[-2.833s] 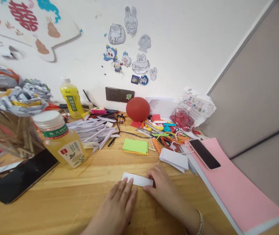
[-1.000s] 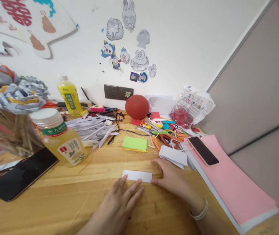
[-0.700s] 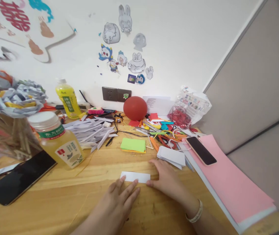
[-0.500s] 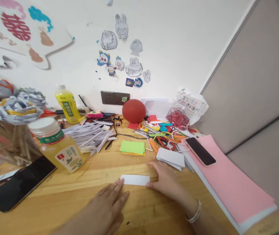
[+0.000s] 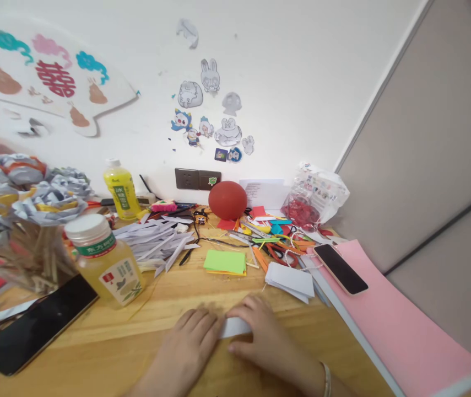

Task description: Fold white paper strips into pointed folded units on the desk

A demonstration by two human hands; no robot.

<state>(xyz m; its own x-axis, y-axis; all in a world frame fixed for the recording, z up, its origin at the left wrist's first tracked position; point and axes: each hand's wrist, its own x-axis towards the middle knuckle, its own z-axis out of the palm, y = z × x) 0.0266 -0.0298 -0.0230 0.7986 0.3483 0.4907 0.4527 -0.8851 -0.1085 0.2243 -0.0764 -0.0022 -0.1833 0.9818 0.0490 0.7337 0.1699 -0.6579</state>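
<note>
Working on one white paper strip (image 5: pixel 235 327) laid on the wooden worktop (image 5: pixel 321 342), the person seems, to my eye, to be at a creasing or smoothing step. The left hand (image 5: pixel 185 344) lies with fingers together over the strip's left end, gripping nothing; the right hand (image 5: pixel 266 333) arches round the other end, thumb and forefinger apart, though whether it pinches the paper I cannot tell. The next move, I'd judge, calls for keeping the strip still and its edges aligned. Counting around it: one green note stack (image 5: pixel 225 261), one stack of white slips (image 5: pixel 288 280), two drink bottles (image 5: pixel 107 264), one red balloon (image 5: pixel 227 200), one phone (image 5: pixel 340 268) on pink paper (image 5: pixel 409 325). The heaped white strips (image 5: pixel 152 242) overlap too much to count.
</note>
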